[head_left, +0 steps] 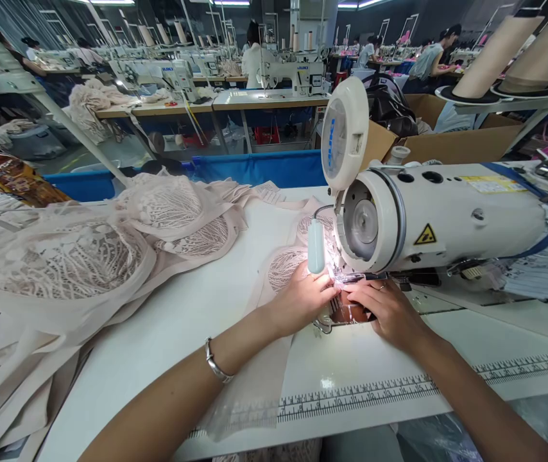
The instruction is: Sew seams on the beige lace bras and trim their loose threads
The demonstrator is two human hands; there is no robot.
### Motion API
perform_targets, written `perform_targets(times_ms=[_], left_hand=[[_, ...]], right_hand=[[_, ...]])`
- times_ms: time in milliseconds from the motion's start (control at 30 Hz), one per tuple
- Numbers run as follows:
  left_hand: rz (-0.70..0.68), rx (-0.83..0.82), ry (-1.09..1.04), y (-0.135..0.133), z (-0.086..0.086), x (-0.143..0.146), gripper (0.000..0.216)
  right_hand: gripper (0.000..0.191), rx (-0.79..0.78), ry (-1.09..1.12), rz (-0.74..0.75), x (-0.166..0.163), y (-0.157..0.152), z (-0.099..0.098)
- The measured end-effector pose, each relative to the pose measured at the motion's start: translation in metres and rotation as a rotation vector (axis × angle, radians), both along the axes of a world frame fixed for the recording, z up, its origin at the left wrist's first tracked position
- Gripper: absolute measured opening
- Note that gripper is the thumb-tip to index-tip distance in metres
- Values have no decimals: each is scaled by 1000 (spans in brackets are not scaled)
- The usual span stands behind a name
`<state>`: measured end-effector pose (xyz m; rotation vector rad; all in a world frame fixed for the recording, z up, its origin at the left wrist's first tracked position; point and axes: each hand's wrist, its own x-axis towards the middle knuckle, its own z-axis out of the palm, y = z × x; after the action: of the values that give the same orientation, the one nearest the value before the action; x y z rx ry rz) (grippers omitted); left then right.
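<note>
My left hand [303, 298] rests on a pale lace garment piece [284, 266] at the needle of a white sewing machine [437, 215], its fingers pressed together on the fabric under the bright lamp [316, 247]. My right hand [387, 311] lies flat beside the presser foot [351, 279], fingers stretched toward the needle plate [344, 313]. A silver bracelet [216, 364] circles my left wrist. The fabric runs under my left forearm toward the table's front edge.
A heap of beige lace bra pieces [86, 250] covers the left of the white table [168, 327]. A printed ruler strip [399, 388] runs along the front. Cardboard boxes [457, 141], thread cones [490, 58] and other workers at machines [298, 70] fill the background.
</note>
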<state>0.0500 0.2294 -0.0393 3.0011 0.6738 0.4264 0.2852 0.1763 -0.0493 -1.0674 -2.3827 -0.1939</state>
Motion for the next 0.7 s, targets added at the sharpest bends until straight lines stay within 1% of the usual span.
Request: perform_targets(times_ms=[100, 300, 367, 433, 533, 567, 633, 700], left_hand=[[3, -10, -30, 4, -1, -1, 34], [29, -83, -60, 18, -10, -6, 39], [58, -98, -55, 21, -12, -6, 39], [145, -111, -36, 21, -15, -3, 36], [347, -125, -31, 21, -17, 0, 29], [403, -123, -34, 23, -16, -2, 32], [455, -121, -36, 29, -10, -18, 48], [504, -82, -73, 35, 4, -53, 61]], right_hand=[[56, -7, -6, -14, -1, 1, 1], [58, -21, -4, -12, 0, -1, 2], [59, -42, -5, -8, 1, -2, 1], [59, -44, 8, -1, 1, -1, 0], [56, 5, 33, 12, -1, 2, 1], [53, 17, 39, 17, -2, 2, 3], [45, 2, 46, 33, -2, -1, 5], [43, -47, 53, 54, 4, -10, 4]])
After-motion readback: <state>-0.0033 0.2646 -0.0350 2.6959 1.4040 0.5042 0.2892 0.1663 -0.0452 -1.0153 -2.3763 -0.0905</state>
